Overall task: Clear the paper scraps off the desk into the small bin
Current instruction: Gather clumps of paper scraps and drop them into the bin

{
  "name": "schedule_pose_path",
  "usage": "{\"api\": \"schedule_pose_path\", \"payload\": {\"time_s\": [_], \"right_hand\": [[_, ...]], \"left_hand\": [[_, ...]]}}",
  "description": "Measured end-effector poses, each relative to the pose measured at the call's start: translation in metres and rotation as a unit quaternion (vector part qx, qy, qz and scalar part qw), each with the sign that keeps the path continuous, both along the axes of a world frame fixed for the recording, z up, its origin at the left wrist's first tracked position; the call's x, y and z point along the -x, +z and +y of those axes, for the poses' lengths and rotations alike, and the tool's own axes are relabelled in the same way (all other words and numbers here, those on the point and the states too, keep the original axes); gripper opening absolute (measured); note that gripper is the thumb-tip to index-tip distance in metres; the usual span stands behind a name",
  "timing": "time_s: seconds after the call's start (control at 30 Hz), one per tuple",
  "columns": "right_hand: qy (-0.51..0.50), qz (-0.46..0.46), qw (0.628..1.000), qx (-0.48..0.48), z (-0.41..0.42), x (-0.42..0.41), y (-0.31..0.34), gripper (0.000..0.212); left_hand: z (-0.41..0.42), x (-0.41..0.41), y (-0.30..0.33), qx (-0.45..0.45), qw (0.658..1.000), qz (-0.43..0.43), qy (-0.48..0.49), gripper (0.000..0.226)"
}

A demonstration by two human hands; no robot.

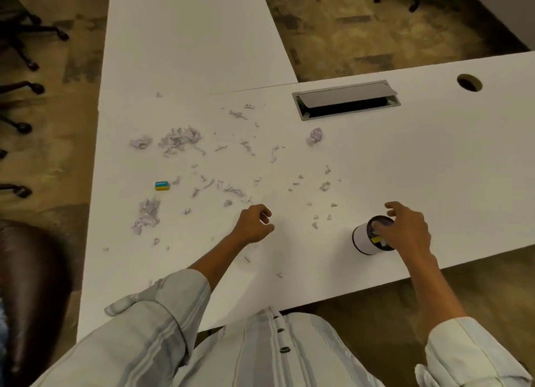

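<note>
Dozens of pale lilac torn paper scraps [185,139] lie scattered across the white L-shaped desk [434,161], beside a blue-and-yellow eraser [161,185]. Near the front edge stands the small white cylindrical bin [363,239], scraps inside. Over its mouth the right hand [405,227] spreads loosely, fingers open. Left hand [254,223] rests curled closed on the desktop; whether it holds anything, I cannot tell.

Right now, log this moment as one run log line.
right hand: over small bin | left hand: curled on desk | paper scraps: mostly uncleared | crumpled ball: near cable hatch
</note>
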State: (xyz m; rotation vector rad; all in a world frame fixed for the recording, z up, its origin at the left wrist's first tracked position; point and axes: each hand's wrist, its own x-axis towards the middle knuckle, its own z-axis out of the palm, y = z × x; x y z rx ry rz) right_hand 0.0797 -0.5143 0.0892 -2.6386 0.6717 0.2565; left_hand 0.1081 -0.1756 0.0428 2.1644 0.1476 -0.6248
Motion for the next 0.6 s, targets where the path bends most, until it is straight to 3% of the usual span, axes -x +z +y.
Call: {"api": "schedule_pose_path", "payload": {"time_s": [0.13, 0.27, 0.47, 0.6], "right_hand": [[0.057, -0.07, 0.996, -0.02, 0.043, -0.018, -0.005, 0.053], [0.076, -0.078, 0.986, -0.129, 0.09, -0.04, -0.027, 0.055], [0.068, 0.079, 0.99, -0.098, 0.117, -0.062, -0.081, 0.091], [0.013, 0.093, 0.994, -0.063, 0.105, -0.064, -0.103, 0.095]], "left_hand": [[0.049, -0.004, -0.003, -0.047, 0.997, -0.021, 0.051, 0.042], [0.105, -0.003, -0.004, -0.12, 0.984, -0.046, 0.127, 0.061], [0.198, 0.011, -0.011, -0.251, 0.95, -0.014, 0.185, 0.088], [0.247, 0.014, -0.019, -0.307, 0.94, 0.051, 0.137, 0.11]]}}
